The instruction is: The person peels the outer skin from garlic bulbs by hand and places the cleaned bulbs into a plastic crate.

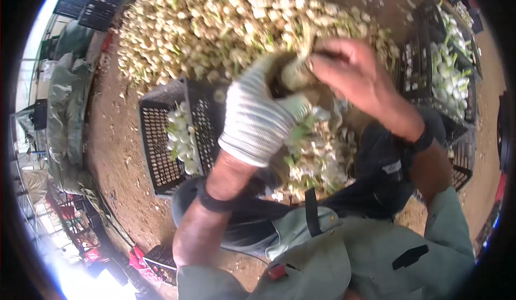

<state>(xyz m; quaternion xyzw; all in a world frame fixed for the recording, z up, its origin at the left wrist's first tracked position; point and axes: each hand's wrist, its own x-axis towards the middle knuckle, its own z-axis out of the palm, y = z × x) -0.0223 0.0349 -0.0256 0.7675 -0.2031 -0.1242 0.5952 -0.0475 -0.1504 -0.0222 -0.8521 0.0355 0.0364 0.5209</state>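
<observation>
My left hand (pixel 258 112), in a white striped knit glove with a dark palm, is closed round a pale bulb (pixel 297 75) with a stalk pointing up. My bare right hand (pixel 349 71) is at the bulb's upper right side, its thumb and fingers pinched together at the base of the stalk. Whether a small tool sits in those fingers is too blurred to tell. Below both hands, between my knees, lies a heap of peelings and green leaves (pixel 320 157).
A large pile of bulbs (pixel 215 26) spreads ahead. On the left stands a black crate (pixel 158 160) with white bulbs inside. Another black crate (pixel 424 66) at the right holds green-stemmed white bulbs (pixel 450 79). Green sacks (pixel 65 122) line the far left.
</observation>
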